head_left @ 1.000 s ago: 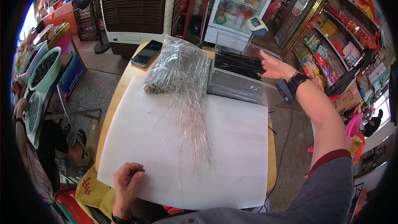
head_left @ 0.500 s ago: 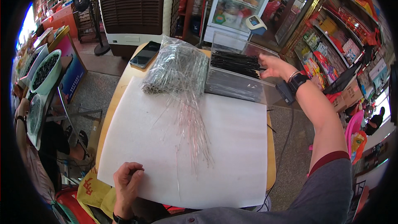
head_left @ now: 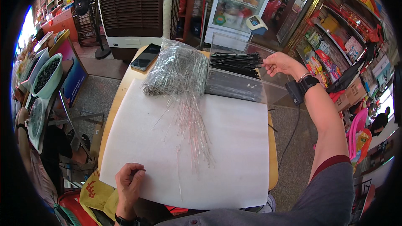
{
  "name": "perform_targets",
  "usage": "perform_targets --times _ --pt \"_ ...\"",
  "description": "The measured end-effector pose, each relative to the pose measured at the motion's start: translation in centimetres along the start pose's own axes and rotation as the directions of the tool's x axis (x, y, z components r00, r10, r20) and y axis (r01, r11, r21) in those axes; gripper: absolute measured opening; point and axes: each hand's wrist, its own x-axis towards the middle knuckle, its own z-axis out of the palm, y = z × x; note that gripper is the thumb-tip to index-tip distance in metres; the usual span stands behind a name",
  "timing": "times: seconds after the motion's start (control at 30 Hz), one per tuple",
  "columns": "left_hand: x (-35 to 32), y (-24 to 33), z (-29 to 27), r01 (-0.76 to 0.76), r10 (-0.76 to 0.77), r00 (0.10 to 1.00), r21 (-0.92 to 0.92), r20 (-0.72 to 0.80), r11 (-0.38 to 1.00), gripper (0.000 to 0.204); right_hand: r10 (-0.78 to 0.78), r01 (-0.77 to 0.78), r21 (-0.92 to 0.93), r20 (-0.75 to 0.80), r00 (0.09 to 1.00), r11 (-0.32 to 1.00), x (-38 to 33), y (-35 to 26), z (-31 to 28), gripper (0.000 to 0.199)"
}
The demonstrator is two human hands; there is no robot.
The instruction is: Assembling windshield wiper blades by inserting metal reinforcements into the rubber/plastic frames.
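Observation:
My right hand (head_left: 279,64) is at the right end of a clear plastic box (head_left: 272,94), its fingers pinched together beside the tips of a bundle of thin black strips (head_left: 234,63). Whether a strip is between those fingertips is too small to tell. Lower left, my left hand (head_left: 129,181) rests curled on the near edge of a white sheet (head_left: 234,159), with nothing visible in it. Between the hands and farther back lies a clear plastic bag (head_left: 178,60) packed with thin see-through strands. Loose strands (head_left: 194,129) spill from it toward me.
A phone (head_left: 145,56) lies on the table's far left edge. Basins of small dark pieces (head_left: 47,74) stand at left, with another person's arm beside them. An air cooler (head_left: 132,8) and a glass-door fridge (head_left: 238,8) stand behind. A cable (head_left: 295,138) hangs from my right wrist device.
My right hand has drawn back slightly up and to the right from the black strips, and its fingers have come together. My left hand keeps its place.

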Motion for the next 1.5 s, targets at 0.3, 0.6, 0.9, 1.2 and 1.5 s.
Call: perform_targets --times 0.3,0.6,0.9,1.2,1.5 --pt "0.0 0.0 0.3 0.029 -0.03 0.999 -0.031 -0.021 0.999 0.006 -0.013 -0.144 -0.563 -0.265 0.964 0.814 2.4 2.4 3.2 0.022" --pt "-0.1 0.3 0.4 0.022 -0.023 0.999 -0.012 -0.023 1.0 0.006 -0.487 0.048 -0.933 -0.141 0.862 0.356 1.9 2.9 3.1 0.019" --pt "0.2 0.0 0.4 0.018 -0.018 1.0 0.007 -0.007 1.0 0.008 -0.234 -0.065 -0.694 -0.328 0.915 0.717 1.5 3.4 0.6 0.025" --pt "0.0 0.0 0.6 0.015 -0.015 1.0 -0.028 -0.023 1.0 0.007 -0.504 0.112 -0.87 -0.169 0.847 0.48 1.1 3.5 1.7 0.021" --pt "-0.1 0.1 0.5 0.004 -0.003 0.999 0.045 -0.036 0.999 0.006 -0.775 -0.129 -0.992 -0.073 0.628 -0.01 -3.6 2.2 1.9 0.007"
